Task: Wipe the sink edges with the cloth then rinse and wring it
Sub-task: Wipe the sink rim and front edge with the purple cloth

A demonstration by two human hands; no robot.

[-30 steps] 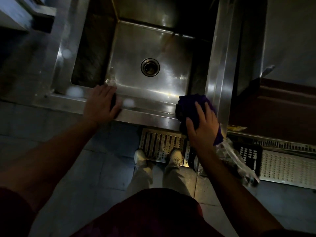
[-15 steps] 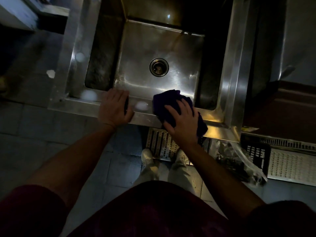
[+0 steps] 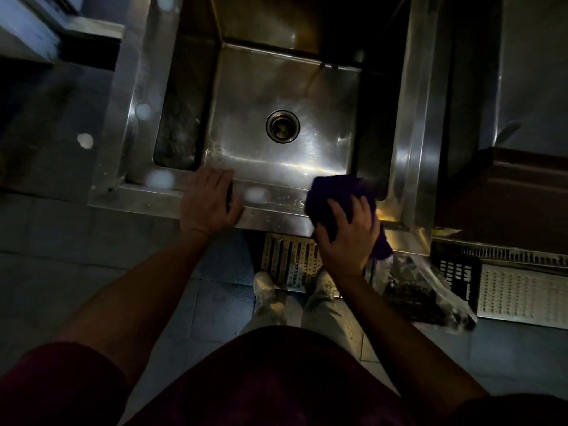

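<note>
A deep stainless steel sink [image 3: 276,210] lies below me, its drain [image 3: 282,126] in the middle of the basin. A dark purple cloth [image 3: 335,193] is pressed on the sink's near edge, right of centre. My right hand [image 3: 347,238] lies on top of the cloth with fingers spread, gripping it. My left hand [image 3: 209,199] rests flat on the near edge, left of centre, fingers together over the rim. The cloth's lower part is hidden under my right hand.
A slotted metal floor grate [image 3: 290,261] lies under the sink front by my white shoes [image 3: 264,285]. A crumpled clear plastic bag [image 3: 427,292] and a black crate [image 3: 459,276] sit on the floor at right. A steel counter side [image 3: 427,118] borders the sink's right.
My right hand slid the cloth left along the near edge, then back toward the right. My left hand stayed planted on the edge. The view shifted slightly.
</note>
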